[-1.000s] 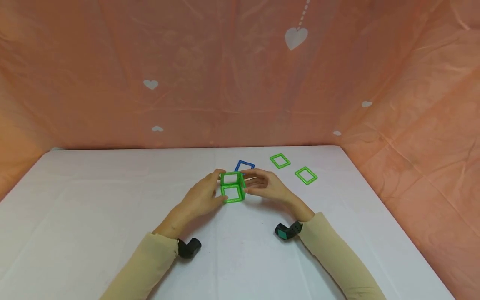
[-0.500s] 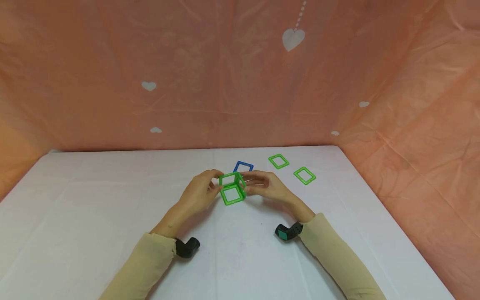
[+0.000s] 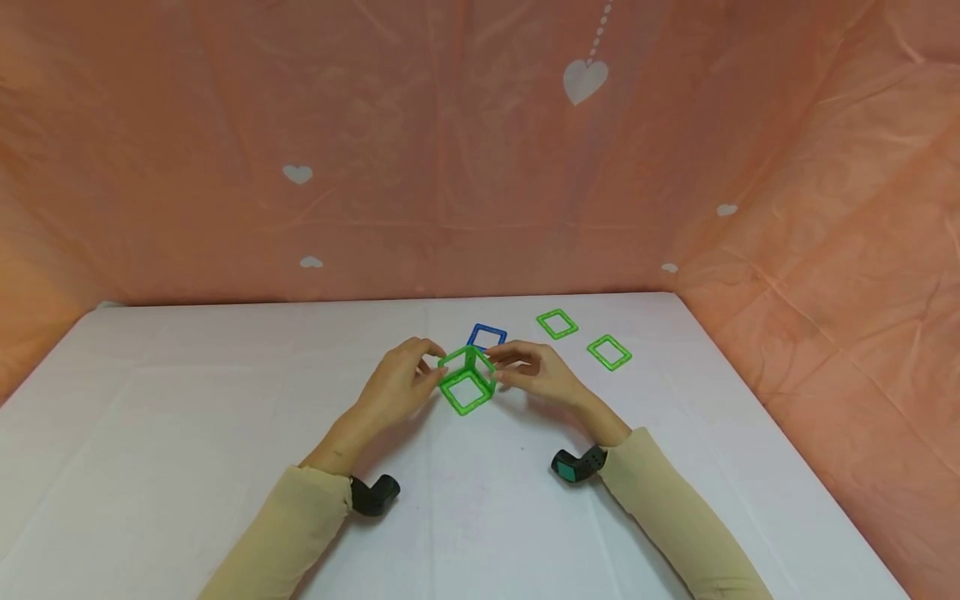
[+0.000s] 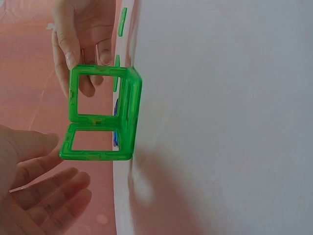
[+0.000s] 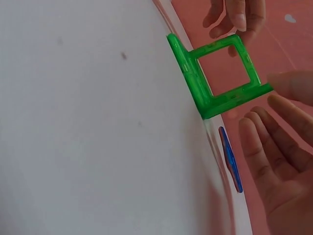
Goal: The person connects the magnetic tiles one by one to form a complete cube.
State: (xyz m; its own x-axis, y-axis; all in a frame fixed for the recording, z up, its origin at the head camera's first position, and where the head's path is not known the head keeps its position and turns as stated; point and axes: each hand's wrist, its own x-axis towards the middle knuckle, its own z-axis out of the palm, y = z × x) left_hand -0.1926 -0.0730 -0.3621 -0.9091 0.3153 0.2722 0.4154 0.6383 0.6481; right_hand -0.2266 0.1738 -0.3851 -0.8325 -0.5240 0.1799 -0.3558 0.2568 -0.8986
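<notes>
Three square green magnetic tiles are joined at a corner into a half-cube, held just above the white table. My left hand has thumb and forefinger at its left edge; in the left wrist view the left hand has its other fingers spread loosely below. My right hand pinches the right edge, and in the right wrist view the right hand's thumb and forefinger meet a tile's end. The left fingertips' exact contact is partly hidden behind the green frame.
A blue square tile lies just behind the half-cube. Two loose green tiles, a farther one and a nearer one, lie to the right on the white tabletop. An orange curtain hangs behind the table.
The half-cube has turned between my fingers, so a corner now points toward me. My left thumb has shifted from its lower edge up to the left side. The loose tiles stay put.
</notes>
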